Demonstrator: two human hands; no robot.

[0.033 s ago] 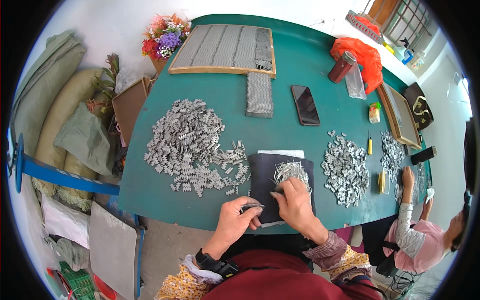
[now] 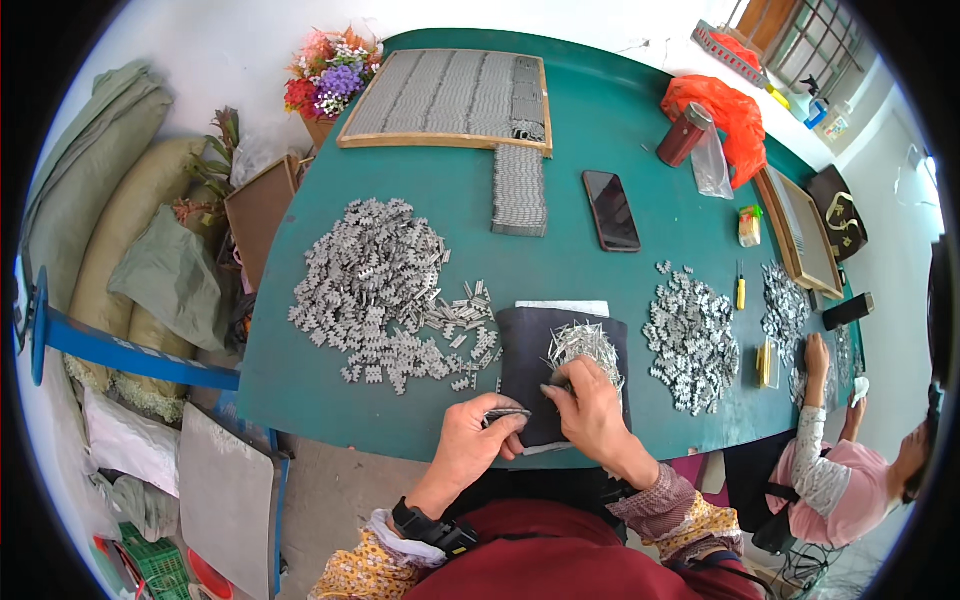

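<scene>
Here, grey metal links [image 2: 370,290] sprawl at L, strays crowding the dark pad [image 2: 526,365]; L hand [image 2: 478,430] pinches a dark strip [image 2: 508,412], prob. metal, which could drop if grip slips. On the pad, loose pins [image 2: 582,342] could scatter w/ a knock from R hand [image 2: 592,408], fingertips bunched, hold unclear; 2nd metal pile [image 2: 692,340] hems in R side.

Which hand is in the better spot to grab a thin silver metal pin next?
Probably the right hand: it is at the near edge of the heap of thin silver metal pins on the dark rectangular pad. The left hand is farther from the heap and holds a slim dark piece.
</scene>
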